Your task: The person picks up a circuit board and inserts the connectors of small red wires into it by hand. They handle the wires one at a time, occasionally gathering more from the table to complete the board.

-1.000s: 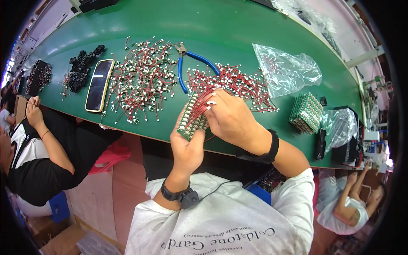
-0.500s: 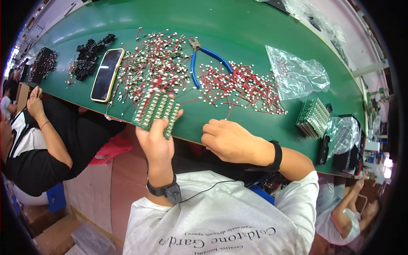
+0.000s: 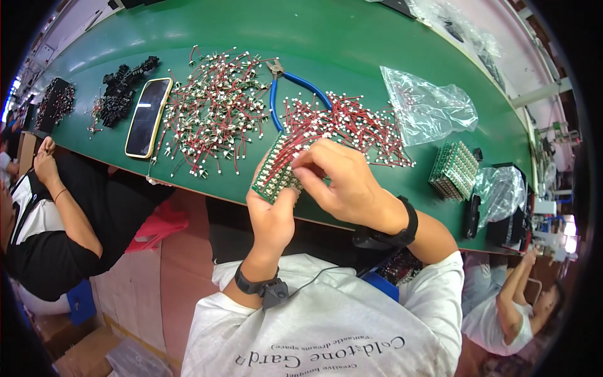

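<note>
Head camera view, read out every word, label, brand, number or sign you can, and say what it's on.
Wearer's white shirt: dark printed lettering, upside down in view; I don't copy out printed wording.
Green circuit board in the left hand: any markings too small to read.
Phone: no text readable on its dark screen.
Nothing else is readable.

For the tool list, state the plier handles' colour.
Plier handles: blue, clearest in the head view.

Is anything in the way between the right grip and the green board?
Nothing I can see blocks the right grip; it's right by the board. Some red wires lie over the board, close to that grip. The left grip holds the board's near end.
</note>
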Demonstrator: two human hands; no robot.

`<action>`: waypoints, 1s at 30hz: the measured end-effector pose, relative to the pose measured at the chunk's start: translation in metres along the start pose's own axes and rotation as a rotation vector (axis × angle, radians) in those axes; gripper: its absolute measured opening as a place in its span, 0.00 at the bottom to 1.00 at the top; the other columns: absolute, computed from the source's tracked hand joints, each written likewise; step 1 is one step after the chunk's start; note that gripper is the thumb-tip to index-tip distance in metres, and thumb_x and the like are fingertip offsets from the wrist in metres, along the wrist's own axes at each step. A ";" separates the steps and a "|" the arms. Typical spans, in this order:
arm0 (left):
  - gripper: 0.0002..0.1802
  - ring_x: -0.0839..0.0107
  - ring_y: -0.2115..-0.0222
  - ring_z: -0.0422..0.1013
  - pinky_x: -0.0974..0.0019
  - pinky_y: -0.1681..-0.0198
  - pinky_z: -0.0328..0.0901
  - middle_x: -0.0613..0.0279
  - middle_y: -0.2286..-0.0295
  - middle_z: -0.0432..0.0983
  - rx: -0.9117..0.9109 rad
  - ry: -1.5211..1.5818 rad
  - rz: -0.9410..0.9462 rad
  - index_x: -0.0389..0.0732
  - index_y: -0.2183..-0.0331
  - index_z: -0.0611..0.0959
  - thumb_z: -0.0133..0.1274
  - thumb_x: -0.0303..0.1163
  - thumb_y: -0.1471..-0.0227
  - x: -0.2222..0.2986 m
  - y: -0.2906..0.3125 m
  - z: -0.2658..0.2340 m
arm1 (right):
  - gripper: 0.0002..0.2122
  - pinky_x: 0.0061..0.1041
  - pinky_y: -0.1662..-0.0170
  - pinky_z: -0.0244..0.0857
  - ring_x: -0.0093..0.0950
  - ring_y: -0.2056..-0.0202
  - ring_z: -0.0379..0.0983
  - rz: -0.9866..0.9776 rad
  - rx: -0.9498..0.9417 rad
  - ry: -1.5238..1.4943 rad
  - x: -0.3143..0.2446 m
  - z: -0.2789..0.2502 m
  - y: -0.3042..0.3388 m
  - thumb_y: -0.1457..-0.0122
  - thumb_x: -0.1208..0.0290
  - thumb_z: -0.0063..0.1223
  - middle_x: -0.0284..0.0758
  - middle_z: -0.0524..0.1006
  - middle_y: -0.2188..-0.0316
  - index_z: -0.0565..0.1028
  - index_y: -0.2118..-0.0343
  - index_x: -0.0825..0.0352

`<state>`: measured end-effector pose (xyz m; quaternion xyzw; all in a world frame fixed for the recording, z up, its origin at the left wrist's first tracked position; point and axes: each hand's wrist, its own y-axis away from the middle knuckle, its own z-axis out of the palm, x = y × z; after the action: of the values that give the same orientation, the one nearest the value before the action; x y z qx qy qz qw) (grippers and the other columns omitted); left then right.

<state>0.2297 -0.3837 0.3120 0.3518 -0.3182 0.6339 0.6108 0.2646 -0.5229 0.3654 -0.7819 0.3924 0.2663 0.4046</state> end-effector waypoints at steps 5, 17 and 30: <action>0.31 0.75 0.54 0.69 0.70 0.49 0.64 0.58 0.52 0.72 -0.040 -0.068 -0.014 0.28 0.44 0.68 0.41 0.11 0.53 -0.003 0.004 0.003 | 0.06 0.30 0.77 0.62 0.33 0.79 0.68 -0.010 0.059 0.085 0.008 0.000 0.000 0.52 0.81 0.58 0.38 0.70 0.79 0.73 0.71 0.70; 0.30 0.72 0.51 0.69 0.68 0.46 0.63 0.55 0.50 0.71 -0.068 -0.169 0.090 0.28 0.43 0.66 0.43 0.12 0.49 -0.004 0.004 0.009 | 0.08 0.31 0.75 0.64 0.35 0.77 0.69 -0.004 0.081 0.103 0.011 0.003 0.002 0.56 0.80 0.59 0.38 0.71 0.78 0.73 0.71 0.70; 0.31 0.62 0.52 0.71 0.64 0.47 0.63 0.49 0.52 0.72 -0.061 -0.452 0.189 0.28 0.46 0.71 0.44 0.12 0.56 -0.003 0.006 0.006 | 0.13 0.34 0.74 0.68 0.40 0.73 0.73 -0.072 -0.012 0.308 0.002 -0.009 0.004 0.56 0.83 0.58 0.40 0.73 0.72 0.72 0.65 0.70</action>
<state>0.2239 -0.3910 0.3129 0.4349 -0.4972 0.5835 0.4725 0.2631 -0.5327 0.3668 -0.8295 0.4199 0.1310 0.3443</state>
